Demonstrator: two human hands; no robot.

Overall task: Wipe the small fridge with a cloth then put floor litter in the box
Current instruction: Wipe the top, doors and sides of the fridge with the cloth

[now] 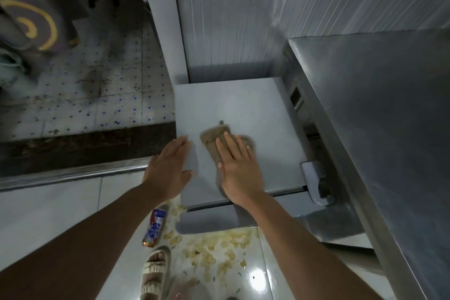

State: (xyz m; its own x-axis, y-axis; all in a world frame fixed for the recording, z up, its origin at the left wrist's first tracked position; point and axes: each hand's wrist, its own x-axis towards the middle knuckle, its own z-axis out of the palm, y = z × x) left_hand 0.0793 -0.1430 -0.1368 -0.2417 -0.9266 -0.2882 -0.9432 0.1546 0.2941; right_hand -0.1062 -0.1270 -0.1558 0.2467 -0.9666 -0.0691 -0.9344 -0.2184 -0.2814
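The small grey fridge (pixel 243 105) stands below me, its flat top facing up. A brown cloth (pixel 214 137) lies on that top. My right hand (pixel 239 168) presses flat on the cloth with straight fingers. My left hand (pixel 168 170) rests flat on the fridge's left edge, its fingers straight. On the white floor in front of the fridge lies litter: a red, white and blue snack wrapper (pixel 154 228) and several scattered yellowish crisps (pixel 219 248). No box is in view.
A steel counter (pixel 389 117) rises close on the right, and a ribbed grey wall (pixel 267 7) stands behind the fridge. A steel threshold (pixel 73 173) and a dirty tiled floor (pixel 97 95) lie to the left. My sandalled foot (pixel 154 270) stands beside the crisps.
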